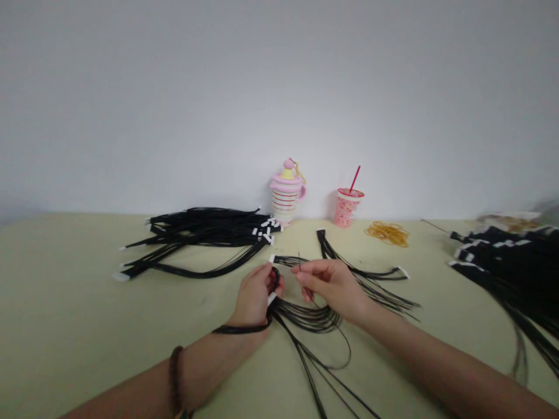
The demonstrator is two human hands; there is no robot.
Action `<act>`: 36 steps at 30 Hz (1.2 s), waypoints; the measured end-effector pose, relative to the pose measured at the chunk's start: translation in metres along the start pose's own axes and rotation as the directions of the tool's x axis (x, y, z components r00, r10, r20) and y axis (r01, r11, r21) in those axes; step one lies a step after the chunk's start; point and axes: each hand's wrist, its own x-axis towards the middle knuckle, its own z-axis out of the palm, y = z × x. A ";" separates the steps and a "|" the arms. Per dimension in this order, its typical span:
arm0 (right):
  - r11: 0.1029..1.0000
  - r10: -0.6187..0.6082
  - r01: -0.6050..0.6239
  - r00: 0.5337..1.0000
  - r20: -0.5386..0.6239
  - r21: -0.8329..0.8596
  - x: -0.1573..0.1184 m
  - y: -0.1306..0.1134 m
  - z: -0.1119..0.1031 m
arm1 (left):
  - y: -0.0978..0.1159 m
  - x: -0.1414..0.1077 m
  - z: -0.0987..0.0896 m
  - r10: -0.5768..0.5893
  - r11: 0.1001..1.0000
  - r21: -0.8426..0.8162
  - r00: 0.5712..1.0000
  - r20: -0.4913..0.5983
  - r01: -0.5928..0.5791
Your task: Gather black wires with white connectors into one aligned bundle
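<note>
Near the middle of the table, my left hand (257, 297) is closed round a bundle of thin black wires (305, 317) with a white connector by its fingers. Part of the bundle crosses my left wrist; the rest curves right and runs toward the front edge. Just to the right, my right hand (331, 285) pinches a single thin dark wire (299, 262) between thumb and fingertips. Behind and beside my right hand lie more black wires (371, 285) with a white connector at one end.
A pile of black wire bundles (205, 230) with white ends lies at the back left. Behind stand a pink striped cup (286, 198) and a pink cup with a straw (345, 208). Yellow rubber bands (388, 233) lie right of them. Another dark wire heap (515, 262) covers the right side.
</note>
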 end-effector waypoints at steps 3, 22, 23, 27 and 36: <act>0.992 -0.052 0.049 0.998 -0.019 -0.119 -0.014 0.014 0.007 | -0.005 -0.006 -0.004 -0.026 0.993 0.114 0.980 0.195 0.004; 0.860 -0.274 0.166 0.948 -0.162 -0.482 -0.025 0.016 0.015 | 0.000 -0.032 -0.016 -0.050 0.980 0.198 0.942 0.333 -0.018; 0.864 -0.263 0.156 0.951 -0.164 -0.479 -0.024 0.016 0.015 | 0.000 -0.031 -0.016 -0.053 0.982 0.188 0.945 0.322 -0.009; 0.870 -0.246 0.137 0.953 -0.176 -0.474 -0.022 0.018 0.014 | 0.001 -0.030 -0.015 -0.078 0.983 0.181 0.951 0.301 0.024; 0.875 -0.230 0.147 0.965 -0.128 -0.462 -0.024 0.018 0.014 | 0.002 -0.030 -0.017 -0.081 0.976 0.220 0.932 0.353 0.002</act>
